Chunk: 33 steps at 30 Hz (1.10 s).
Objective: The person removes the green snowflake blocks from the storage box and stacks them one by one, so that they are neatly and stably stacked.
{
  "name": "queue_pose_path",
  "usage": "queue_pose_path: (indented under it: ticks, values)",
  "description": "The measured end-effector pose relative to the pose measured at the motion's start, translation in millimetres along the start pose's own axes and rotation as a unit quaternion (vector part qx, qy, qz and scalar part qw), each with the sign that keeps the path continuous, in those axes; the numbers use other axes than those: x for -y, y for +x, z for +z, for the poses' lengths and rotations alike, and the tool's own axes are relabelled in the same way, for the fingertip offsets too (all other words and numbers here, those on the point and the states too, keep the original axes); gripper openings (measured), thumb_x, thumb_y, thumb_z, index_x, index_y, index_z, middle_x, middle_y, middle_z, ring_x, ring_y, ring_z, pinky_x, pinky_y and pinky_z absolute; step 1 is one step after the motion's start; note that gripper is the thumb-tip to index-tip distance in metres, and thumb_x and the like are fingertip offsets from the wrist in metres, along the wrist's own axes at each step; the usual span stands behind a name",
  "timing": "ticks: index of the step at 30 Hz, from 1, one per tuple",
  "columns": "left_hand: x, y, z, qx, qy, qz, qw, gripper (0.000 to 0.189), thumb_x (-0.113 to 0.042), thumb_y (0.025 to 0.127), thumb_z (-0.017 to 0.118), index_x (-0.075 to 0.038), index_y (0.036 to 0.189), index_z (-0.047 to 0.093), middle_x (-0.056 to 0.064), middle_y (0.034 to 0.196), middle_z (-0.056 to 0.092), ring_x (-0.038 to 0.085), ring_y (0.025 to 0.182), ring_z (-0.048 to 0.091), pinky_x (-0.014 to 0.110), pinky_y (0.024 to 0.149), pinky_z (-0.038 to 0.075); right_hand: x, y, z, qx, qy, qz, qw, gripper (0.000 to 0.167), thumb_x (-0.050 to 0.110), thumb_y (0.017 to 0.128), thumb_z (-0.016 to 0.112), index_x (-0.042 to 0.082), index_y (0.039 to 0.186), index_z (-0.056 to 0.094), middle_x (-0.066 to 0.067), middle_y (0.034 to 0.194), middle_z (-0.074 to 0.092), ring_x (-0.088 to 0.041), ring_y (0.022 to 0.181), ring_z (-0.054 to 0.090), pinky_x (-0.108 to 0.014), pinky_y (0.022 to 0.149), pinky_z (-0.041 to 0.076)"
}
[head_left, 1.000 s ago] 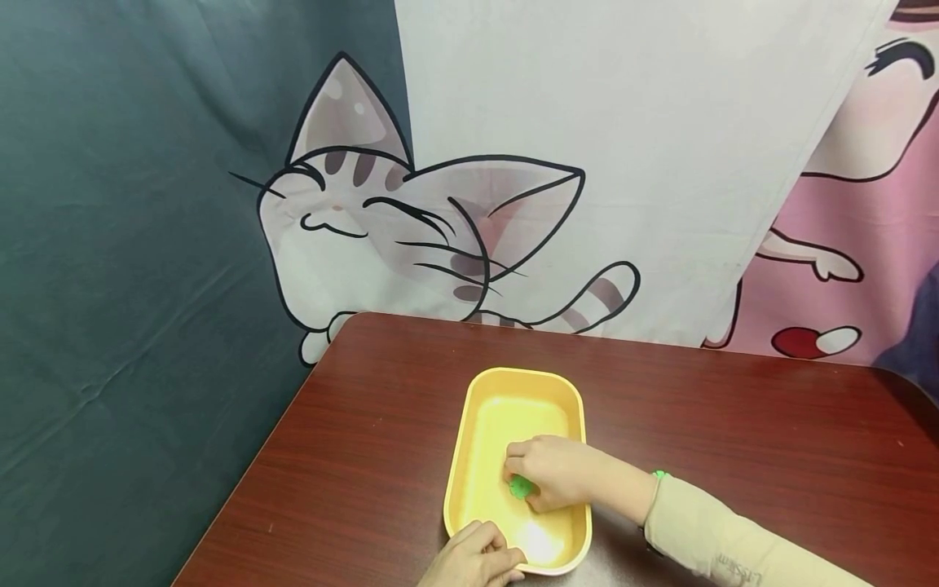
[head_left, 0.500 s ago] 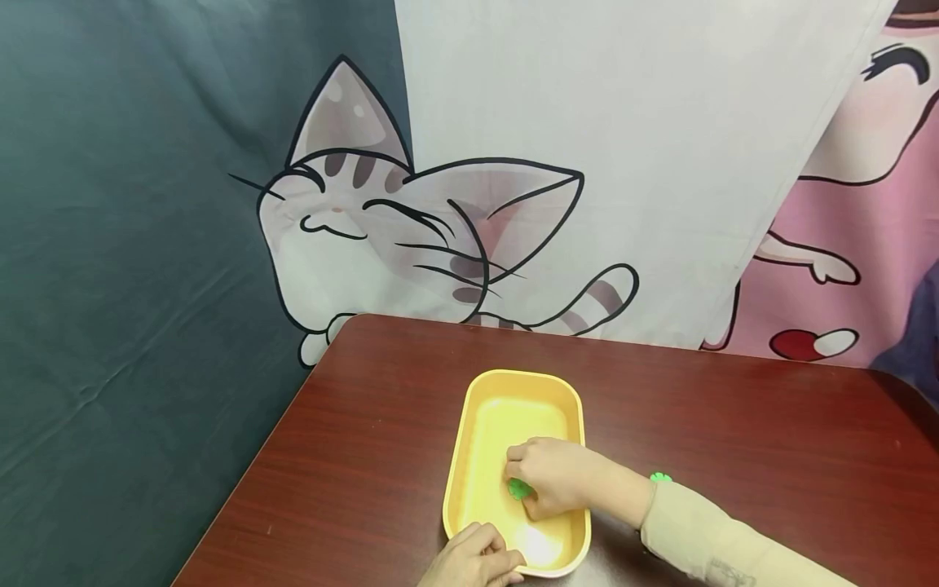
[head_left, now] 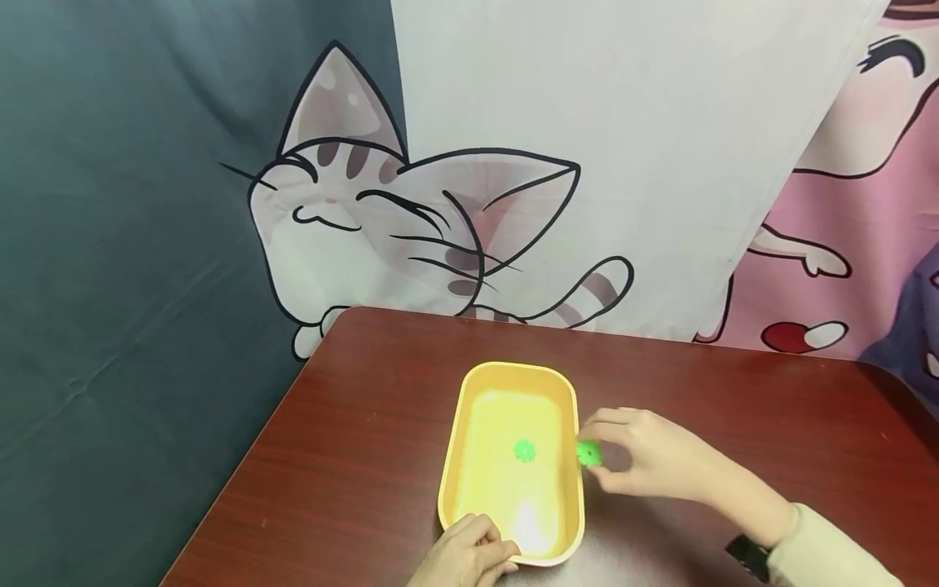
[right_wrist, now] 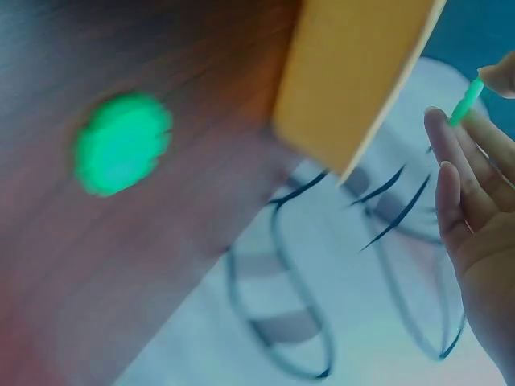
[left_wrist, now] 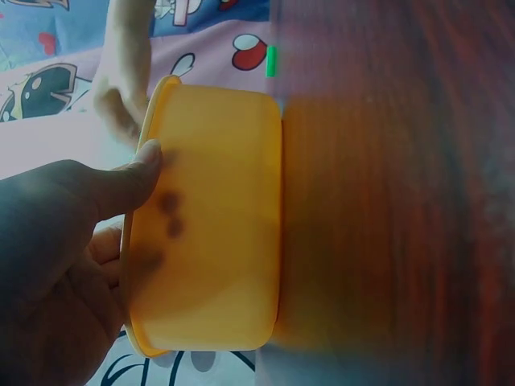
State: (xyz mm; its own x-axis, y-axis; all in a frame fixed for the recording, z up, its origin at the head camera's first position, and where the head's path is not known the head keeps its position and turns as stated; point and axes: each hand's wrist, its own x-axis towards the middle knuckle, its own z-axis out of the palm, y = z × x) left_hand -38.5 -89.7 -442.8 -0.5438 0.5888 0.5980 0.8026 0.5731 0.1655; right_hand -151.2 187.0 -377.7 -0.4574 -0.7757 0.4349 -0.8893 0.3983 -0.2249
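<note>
My right hand (head_left: 649, 452) pinches a green flower-shaped disc (head_left: 589, 453) between thumb and fingers, at the right rim of a yellow plastic tub (head_left: 491, 505). The right wrist view shows this pinched disc (right_wrist: 467, 102) edge-on. A second green disc (head_left: 524, 451) lies flat on the tub's floor. Another green disc (right_wrist: 122, 145) rests on the table to the tub's right; in the head view my hand and arm hide it. My left hand (head_left: 464, 553) grips the tub's near rim, its thumb (left_wrist: 145, 165) against the outer wall.
The tub stands on a dark red wooden table (head_left: 352, 456). Behind the table hangs a cloth backdrop (head_left: 660, 122) with a cartoon cat. A dark band (head_left: 748, 558) shows at my right wrist.
My right hand has come up out of the tub and moved right over its rim with one green disc. The disc on the tub's floor has come into sight. My left hand keeps its grip.
</note>
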Motion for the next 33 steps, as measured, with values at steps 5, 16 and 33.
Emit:
queue_pose_path:
  ticks: [5,16,33]
  values:
    - [1.7,-2.0,0.3,-0.003,-0.008,0.0,1.0,0.008,-0.025,0.077,0.074,-0.023,0.08,0.067,-0.011,0.074,0.044,-0.002,0.067,0.038,0.001,0.064,0.027,-13.0,-37.9,-4.6,0.007,-0.018,0.05,0.9986,0.035,0.014,0.064,0.076,0.029,0.093,0.063,0.022,0.092,0.055,0.001,0.074,0.05,-0.009,0.065,0.038]
    - [1.1,-4.2,1.4,-0.006,-0.008,-0.01,0.9999,0.011,-0.031,0.088,0.063,-0.023,0.081,0.067,-0.011,0.075,0.044,-0.001,0.069,0.038,0.001,0.065,0.026,-35.5,-80.5,-4.1,0.038,-0.083,0.101,0.9907,0.028,0.021,0.063,0.079,0.024,0.086,0.065,0.023,0.084,0.052,0.003,0.069,0.049,-0.024,0.059,0.045]
    - [0.4,-1.4,3.7,-0.016,-0.012,-0.001,0.9998,0.027,-0.034,0.096,0.049,-0.022,0.079,0.067,-0.01,0.076,0.046,-0.001,0.069,0.039,0.0,0.065,0.027,-39.3,-89.8,15.3,0.055,-0.139,0.118,0.9816,0.024,0.027,0.063,0.078,0.021,0.076,0.058,0.017,0.074,0.046,0.005,0.061,0.033,-0.024,0.054,0.04]
